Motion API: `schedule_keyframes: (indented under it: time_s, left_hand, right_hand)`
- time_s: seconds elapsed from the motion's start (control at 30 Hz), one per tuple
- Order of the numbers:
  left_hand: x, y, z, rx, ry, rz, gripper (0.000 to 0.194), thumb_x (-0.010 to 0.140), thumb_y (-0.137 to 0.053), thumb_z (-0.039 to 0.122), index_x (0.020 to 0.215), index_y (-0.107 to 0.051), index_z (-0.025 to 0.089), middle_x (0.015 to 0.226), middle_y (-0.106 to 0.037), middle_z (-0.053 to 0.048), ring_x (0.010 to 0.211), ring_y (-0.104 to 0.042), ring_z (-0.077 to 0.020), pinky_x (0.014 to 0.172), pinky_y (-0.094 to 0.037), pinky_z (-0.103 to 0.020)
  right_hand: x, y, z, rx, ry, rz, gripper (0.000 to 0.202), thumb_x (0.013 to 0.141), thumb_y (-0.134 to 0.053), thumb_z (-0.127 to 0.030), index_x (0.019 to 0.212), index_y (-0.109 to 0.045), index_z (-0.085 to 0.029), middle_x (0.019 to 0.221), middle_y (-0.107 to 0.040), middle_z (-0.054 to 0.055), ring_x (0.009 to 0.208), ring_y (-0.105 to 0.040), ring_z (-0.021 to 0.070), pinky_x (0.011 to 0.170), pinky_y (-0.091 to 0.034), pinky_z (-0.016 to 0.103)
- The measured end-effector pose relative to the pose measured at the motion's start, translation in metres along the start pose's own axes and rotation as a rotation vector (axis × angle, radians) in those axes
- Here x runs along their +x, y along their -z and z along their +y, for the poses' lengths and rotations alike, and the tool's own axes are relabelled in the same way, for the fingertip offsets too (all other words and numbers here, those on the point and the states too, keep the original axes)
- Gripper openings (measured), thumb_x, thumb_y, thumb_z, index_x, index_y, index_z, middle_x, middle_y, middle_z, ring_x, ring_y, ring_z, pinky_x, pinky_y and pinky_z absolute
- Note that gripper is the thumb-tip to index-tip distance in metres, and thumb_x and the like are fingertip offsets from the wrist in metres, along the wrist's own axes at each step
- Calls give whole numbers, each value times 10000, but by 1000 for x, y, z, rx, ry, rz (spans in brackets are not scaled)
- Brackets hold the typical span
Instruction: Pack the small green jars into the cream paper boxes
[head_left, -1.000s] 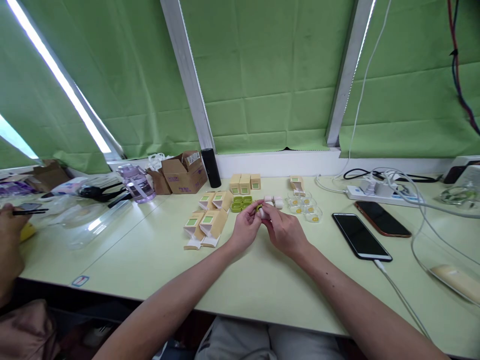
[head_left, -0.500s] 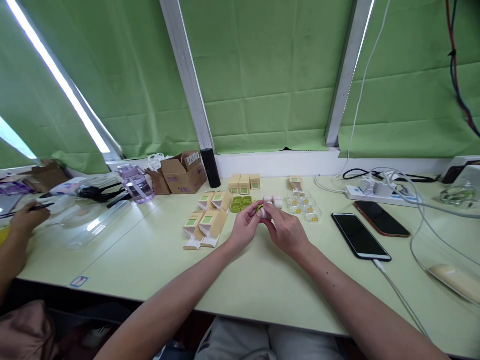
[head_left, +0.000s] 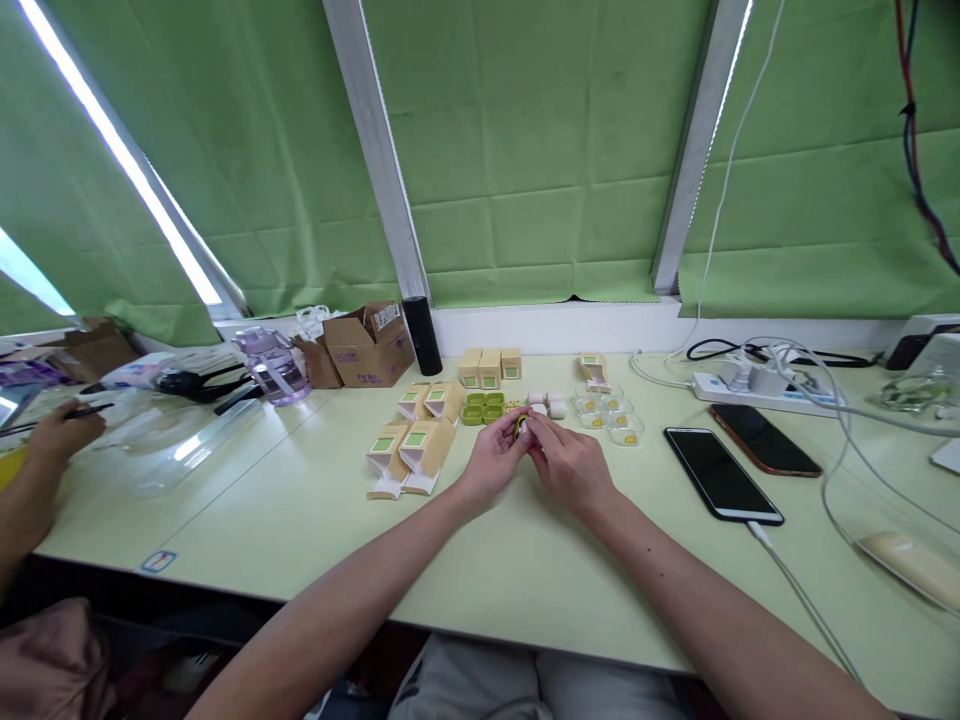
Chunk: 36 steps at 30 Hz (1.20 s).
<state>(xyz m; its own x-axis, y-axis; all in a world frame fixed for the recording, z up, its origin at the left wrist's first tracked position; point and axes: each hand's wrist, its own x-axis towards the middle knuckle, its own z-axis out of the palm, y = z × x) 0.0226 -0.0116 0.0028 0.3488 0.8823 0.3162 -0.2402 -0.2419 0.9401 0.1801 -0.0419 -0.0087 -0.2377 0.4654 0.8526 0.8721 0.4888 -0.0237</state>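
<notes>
Together, left hand [head_left: 491, 462] and right hand [head_left: 572, 466] meet at the fingertips, both pinching a small green-and-white piece [head_left: 519, 427], mostly hidden by fingers. Just beyond them: white cylinders [head_left: 554, 407]; green square containers [head_left: 483, 408] beyond and left of the left hand. Open cartons [head_left: 426, 446] lie left of that hand, near. Right of the right hand, clear cups [head_left: 625, 430] with yellow centres; farther right, a white-edged phone [head_left: 721, 474], cable attached.
</notes>
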Motion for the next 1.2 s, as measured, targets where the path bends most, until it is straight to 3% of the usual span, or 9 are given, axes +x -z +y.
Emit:
schedule_keyframes:
  time_s: [0.2,0.57,0.73,0.9,1.07,1.2]
  left_hand:
    - [-1,-1,3,-32,15,8,645,830,-859,434,1355,-670,110,1376,-689,-210,1293,-650,-332,1133,-517,-495]
    - [0,-1,1,-18,11,6,655,827,-856,456,1361,-675,121,1335,-708,-199,1250,-668,-320,1109,-530,-495]
    - [1,2,2,6,17,15,683,825,-848,492,1371,-665,125,1220,-751,-179,1118,-723,-285,1039,-566,-455]
    - [1,5,5,-72,71,-17,780,819,-842,527,1444,-594,131,1215,-754,-180,1101,-738,-289,1028,-576,-451]
    - [1,5,5,-111,123,-1,852,813,-856,506,1502,-525,129,1281,-729,-189,1141,-721,-278,1051,-572,-450]
    - [1,5,5,-103,134,-1,858,807,-863,500,1508,-522,140,1306,-718,-188,1168,-710,-281,1074,-563,-466]
  right_hand:
    - [1,1,-1,-19,40,24,303,1052,-492,-189,1241,-709,-93,1278,-759,174,862,-809,224,651,-592,296]
    - [2,1,-1,19,-8,-17,274,1037,-501,-187,1223,-698,-142,1249,-778,152,821,-795,212,623,-551,284]
    - [2,1,2,142,-79,-35,327,1034,-532,-264,1331,-628,-165,1094,-813,123,828,-780,232,661,-575,316]
    - [-1,0,7,322,-170,-60,521,990,-625,-327,1479,-500,-197,1153,-771,134,933,-758,270,802,-625,396]
    - [-3,-4,10,390,-199,-50,482,983,-569,-219,1461,-510,-209,1170,-750,131,955,-741,264,880,-625,435]
    - [-3,-4,11,395,-216,-67,418,990,-567,-235,1406,-547,-206,1160,-747,134,951,-740,265,881,-625,439]
